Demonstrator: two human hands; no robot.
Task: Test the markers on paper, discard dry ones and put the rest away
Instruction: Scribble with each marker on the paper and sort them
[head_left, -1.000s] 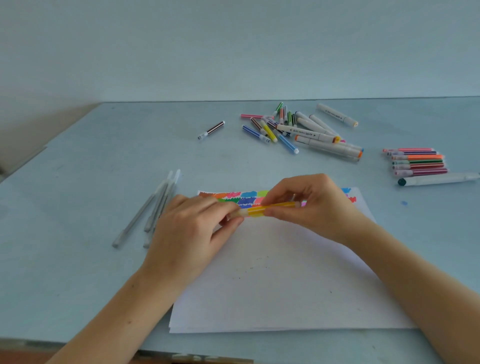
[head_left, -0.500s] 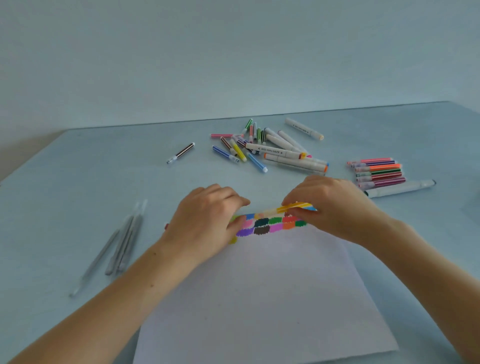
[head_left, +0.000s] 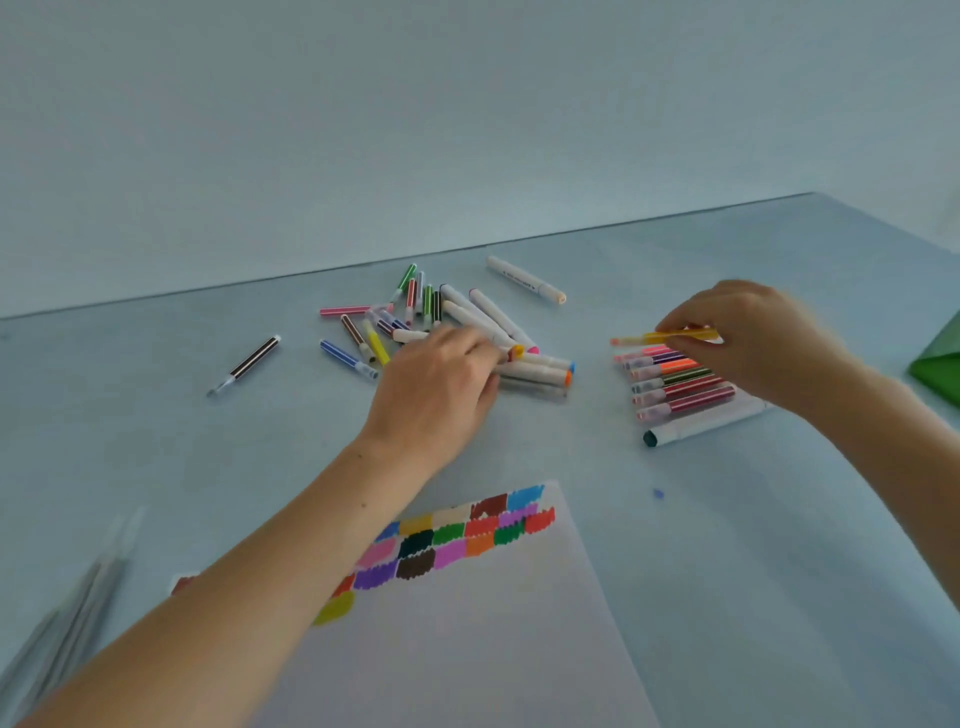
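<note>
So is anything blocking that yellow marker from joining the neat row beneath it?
Nothing visible does. The right hand holds the yellow marker just above the far end of the sorted row, with only open air between.

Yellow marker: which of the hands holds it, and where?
The right hand pinches the yellow marker at its rear end, above the sorted row.

A plain craft or study corner, home or classroom unclear: a bare pale-blue worktop (head_left: 156, 441) against a blank wall (head_left: 467, 130) at 12 o'clock, scattered markers (head_left: 447, 332), swatch-covered paper (head_left: 467, 623).
</note>
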